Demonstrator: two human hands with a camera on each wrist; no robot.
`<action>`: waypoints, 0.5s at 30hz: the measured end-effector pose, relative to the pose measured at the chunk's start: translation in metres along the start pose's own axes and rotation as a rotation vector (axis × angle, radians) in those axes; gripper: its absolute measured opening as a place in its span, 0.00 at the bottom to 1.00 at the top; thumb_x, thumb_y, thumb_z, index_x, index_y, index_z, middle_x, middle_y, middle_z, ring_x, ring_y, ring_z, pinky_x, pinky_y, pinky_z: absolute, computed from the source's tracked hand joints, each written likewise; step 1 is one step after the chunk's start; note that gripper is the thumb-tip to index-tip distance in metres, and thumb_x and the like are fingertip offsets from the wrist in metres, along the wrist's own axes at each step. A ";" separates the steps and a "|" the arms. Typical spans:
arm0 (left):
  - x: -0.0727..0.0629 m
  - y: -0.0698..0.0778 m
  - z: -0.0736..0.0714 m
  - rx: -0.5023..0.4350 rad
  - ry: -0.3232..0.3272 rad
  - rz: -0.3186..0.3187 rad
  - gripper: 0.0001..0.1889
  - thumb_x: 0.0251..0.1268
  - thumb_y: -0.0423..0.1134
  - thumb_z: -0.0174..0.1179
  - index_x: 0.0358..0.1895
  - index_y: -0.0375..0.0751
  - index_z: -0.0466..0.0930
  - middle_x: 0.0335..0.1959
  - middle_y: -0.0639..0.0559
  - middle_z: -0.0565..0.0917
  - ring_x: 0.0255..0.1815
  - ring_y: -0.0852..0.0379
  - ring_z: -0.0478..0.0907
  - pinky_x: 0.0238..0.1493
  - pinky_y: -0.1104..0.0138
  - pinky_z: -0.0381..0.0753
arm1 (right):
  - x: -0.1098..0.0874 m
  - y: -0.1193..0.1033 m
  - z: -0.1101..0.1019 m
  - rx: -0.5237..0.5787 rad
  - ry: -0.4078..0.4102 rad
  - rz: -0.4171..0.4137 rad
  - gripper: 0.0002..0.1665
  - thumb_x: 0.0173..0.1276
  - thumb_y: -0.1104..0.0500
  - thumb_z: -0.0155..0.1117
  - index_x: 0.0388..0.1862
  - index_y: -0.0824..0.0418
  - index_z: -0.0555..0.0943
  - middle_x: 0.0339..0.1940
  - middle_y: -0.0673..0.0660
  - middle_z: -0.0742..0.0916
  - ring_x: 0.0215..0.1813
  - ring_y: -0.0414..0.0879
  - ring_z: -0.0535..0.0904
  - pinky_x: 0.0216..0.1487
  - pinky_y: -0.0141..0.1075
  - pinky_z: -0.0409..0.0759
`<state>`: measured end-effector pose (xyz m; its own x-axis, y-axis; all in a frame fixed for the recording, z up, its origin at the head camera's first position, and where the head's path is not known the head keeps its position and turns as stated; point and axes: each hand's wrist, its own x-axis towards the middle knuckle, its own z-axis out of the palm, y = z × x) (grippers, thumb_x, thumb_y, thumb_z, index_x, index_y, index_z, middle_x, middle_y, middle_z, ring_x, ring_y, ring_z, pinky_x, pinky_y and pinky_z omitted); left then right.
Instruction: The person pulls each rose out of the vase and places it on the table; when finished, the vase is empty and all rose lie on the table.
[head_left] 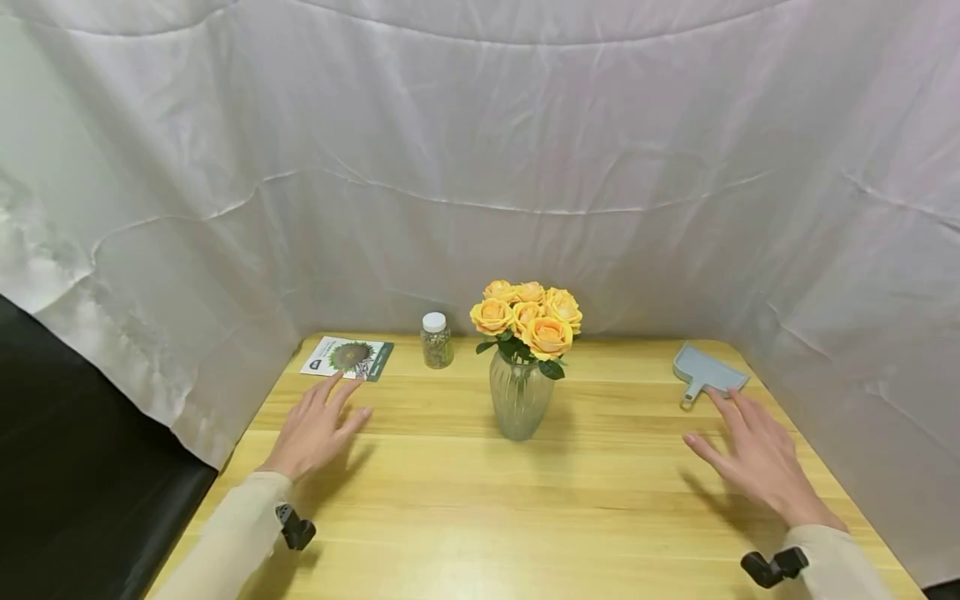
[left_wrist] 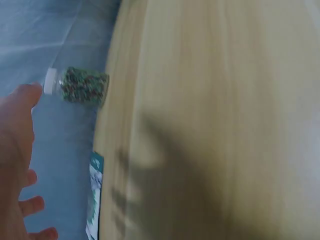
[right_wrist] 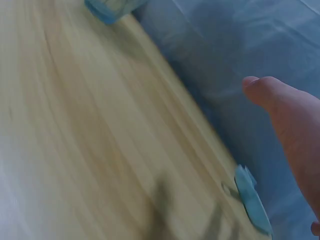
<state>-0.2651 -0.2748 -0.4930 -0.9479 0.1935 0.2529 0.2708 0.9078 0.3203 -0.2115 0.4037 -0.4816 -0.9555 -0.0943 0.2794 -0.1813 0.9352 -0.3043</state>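
Observation:
My left hand (head_left: 318,427) hovers over the left side of the table with its fingers spread, holding nothing. Just beyond its fingertips lies a seed packet (head_left: 348,357) with a picture of a round, spiky plant head. A small clear jar (head_left: 437,342) with a white lid, filled with dark green and brown bits, stands to its right; it also shows in the left wrist view (left_wrist: 82,85). On the right, my right hand (head_left: 753,454) is held above the wood, fingers extended and grasping nothing. Nearest to it is a grey-blue dustpan (head_left: 705,371), partly overlapped by the fingertips in the head view.
A ribbed glass vase (head_left: 519,400) holding yellow roses (head_left: 528,317) stands near the middle of the wooden table (head_left: 525,517). Pale grey cloth (head_left: 480,167) hangs behind and along both sides. Black material (head_left: 82,467) shows at the lower left.

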 end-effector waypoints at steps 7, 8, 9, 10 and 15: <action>0.025 0.025 -0.001 -0.059 0.053 0.084 0.35 0.85 0.63 0.53 0.85 0.52 0.65 0.88 0.38 0.60 0.85 0.29 0.61 0.79 0.26 0.64 | 0.021 -0.025 0.002 0.074 0.027 -0.025 0.57 0.77 0.35 0.68 0.93 0.52 0.52 0.89 0.73 0.59 0.82 0.82 0.56 0.66 0.88 0.58; 0.029 0.030 -0.001 -0.077 0.059 0.094 0.35 0.85 0.63 0.54 0.85 0.52 0.65 0.88 0.38 0.60 0.85 0.30 0.61 0.80 0.27 0.64 | 0.024 -0.029 0.002 0.089 0.032 -0.030 0.57 0.77 0.36 0.68 0.93 0.51 0.52 0.89 0.72 0.59 0.83 0.81 0.57 0.66 0.88 0.58; 0.032 0.034 -0.001 -0.094 0.062 0.105 0.35 0.85 0.62 0.54 0.85 0.52 0.65 0.88 0.39 0.61 0.85 0.31 0.61 0.80 0.28 0.64 | 0.027 -0.033 0.003 0.102 0.038 -0.037 0.56 0.77 0.36 0.68 0.93 0.50 0.52 0.89 0.72 0.60 0.83 0.80 0.58 0.66 0.87 0.59; 0.036 0.038 -0.001 -0.108 0.064 0.119 0.35 0.85 0.62 0.54 0.85 0.52 0.65 0.88 0.40 0.61 0.85 0.32 0.61 0.80 0.29 0.65 | 0.030 -0.037 0.004 0.119 0.042 -0.046 0.56 0.77 0.37 0.69 0.93 0.50 0.52 0.89 0.71 0.61 0.83 0.80 0.58 0.68 0.86 0.59; 0.051 0.061 0.001 -0.149 0.060 0.167 0.33 0.87 0.61 0.53 0.85 0.52 0.66 0.88 0.43 0.61 0.85 0.35 0.62 0.79 0.32 0.70 | 0.043 -0.058 0.013 0.184 0.042 -0.087 0.54 0.78 0.38 0.68 0.92 0.52 0.54 0.89 0.69 0.62 0.85 0.76 0.58 0.76 0.81 0.57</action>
<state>-0.2967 -0.2090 -0.4611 -0.8776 0.3096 0.3661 0.4486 0.7996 0.3993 -0.2445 0.3407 -0.4635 -0.9248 -0.1538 0.3480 -0.3054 0.8457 -0.4377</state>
